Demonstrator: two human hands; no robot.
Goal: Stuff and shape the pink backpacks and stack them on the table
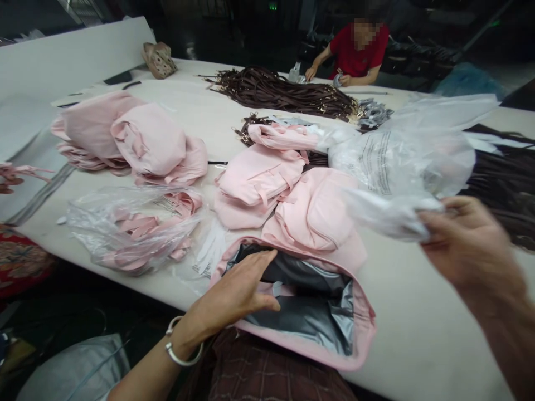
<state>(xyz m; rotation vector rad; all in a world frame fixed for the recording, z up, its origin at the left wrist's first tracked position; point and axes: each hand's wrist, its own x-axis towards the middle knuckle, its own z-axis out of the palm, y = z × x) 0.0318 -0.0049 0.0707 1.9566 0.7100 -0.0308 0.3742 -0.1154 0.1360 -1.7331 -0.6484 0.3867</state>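
A pink bag [363, 328] with a grey lining lies open-mouthed at the table's near edge. My left hand [234, 295] rests flat on its rim with fingers stretched out, reaching into the opening. My right hand [463, 245] is raised at the right, pinching a crumpled clear plastic bag [401, 167] with printed text. Folded pink bags [292, 195] are piled just beyond the open one.
More pink bags [125, 139] are stacked at the left. A plastic bag of pink straps [134, 228] lies near the front. Dark brown straps [284, 92] sprawl across the far side, where a person in a red shirt [355, 53] works. The white table [418, 323] extends right.
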